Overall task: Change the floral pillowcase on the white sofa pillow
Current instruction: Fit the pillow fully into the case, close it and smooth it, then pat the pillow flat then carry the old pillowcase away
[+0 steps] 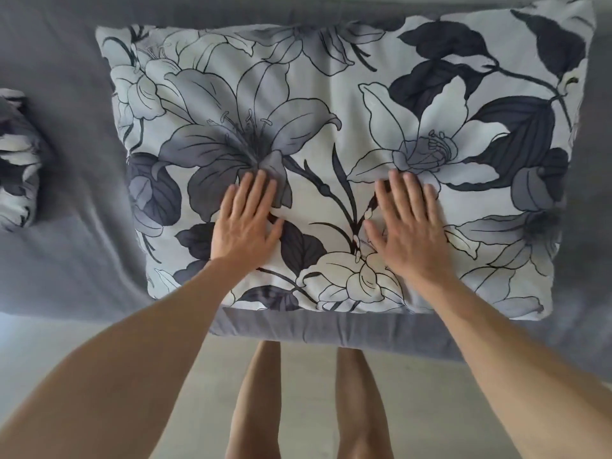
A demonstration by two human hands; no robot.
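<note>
Grey fabric sofa (66, 253) fills the frame, bearing a grey-white floral pillow (331, 94) at centre. Left hand (245, 223) and right hand (407, 226) press flat-fingered, grasping nothing, seemingly smoothing it.

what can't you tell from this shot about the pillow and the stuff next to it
Head view only:
- White pillow: hidden inside the floral pillowcase.
- Pillowcase opening: not visible on any edge.
- Fabric under the left hand and right hand: covered by flat palms.
- Floral bundle: cut off by the left frame edge.

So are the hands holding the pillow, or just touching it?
Just touching. Both hands, left and right, lie flat with straight fingers on top of the pillow. Nothing is held.
</note>
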